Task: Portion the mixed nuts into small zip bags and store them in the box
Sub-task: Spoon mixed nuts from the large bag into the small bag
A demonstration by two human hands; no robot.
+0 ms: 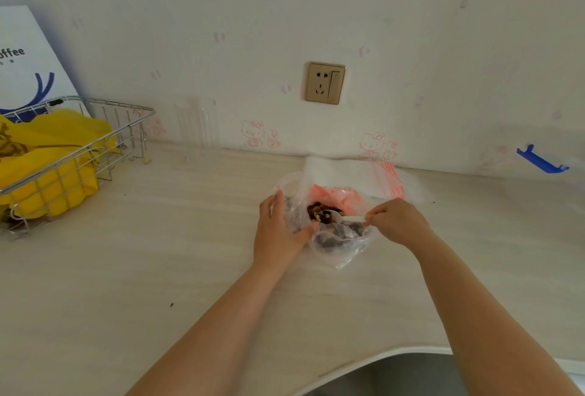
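A clear plastic bag [340, 245] of dark mixed nuts [319, 209] lies open on the pale counter near the wall. My left hand [280, 231] grips the bag's left edge and holds its mouth open. My right hand [397, 221] pinches the handle of a white plastic spoon [338, 217], whose bowl sits among the nuts. Behind the bag lies a stack of small zip bags [391, 178] with red seal strips, flat against the wall. A pink piece of plastic [335, 194] shows just behind the nuts.
A wire basket [123, 125] with yellow items stands at the left, in front of a white coffee box [22, 57]. A wall socket [325, 83] is above the bags. A blue clip [541, 159] lies at the right. A sink rim [380, 357] curves at the bottom right.
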